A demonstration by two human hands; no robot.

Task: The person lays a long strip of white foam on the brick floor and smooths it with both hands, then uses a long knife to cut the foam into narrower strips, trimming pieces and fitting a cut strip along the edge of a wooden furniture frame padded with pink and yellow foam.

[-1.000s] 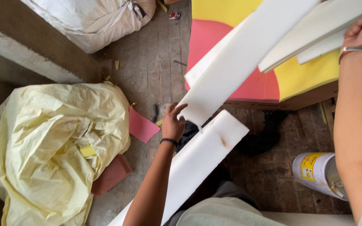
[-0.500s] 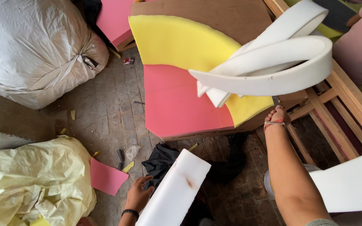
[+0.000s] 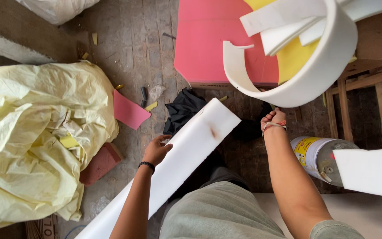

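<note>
Nearest the camera, over the person's grey-clad lap, a long white foam board [image 3: 180, 161] slants from the lower left up to the middle of the view. Left hand [image 3: 156, 150] rests against the board's left edge, fingers curled loosely on it, a dark band at the wrist. Right hand [image 3: 273, 120] is closed into a fist just below a curved white foam strip [image 3: 315, 75]; whether it grips the strip's lower edge cannot be told. That strip bends in a wide loop, with flat white foam pieces [image 3: 284, 26] lying across its top. Just right of the right forearm lies a white tin with a yellow label [image 3: 317, 157], on its side on the brick floor [image 3: 129, 53]. Black cloth [image 3: 184, 108] lies at the board's far end. Left of it sit a pink foam scrap [image 3: 129, 111] and a crumpled pale yellow plastic sheet [image 3: 36, 132]. Farther off, a pink foam slab [image 3: 208, 40] lies beside yellow foam [image 3: 295, 59].
</note>
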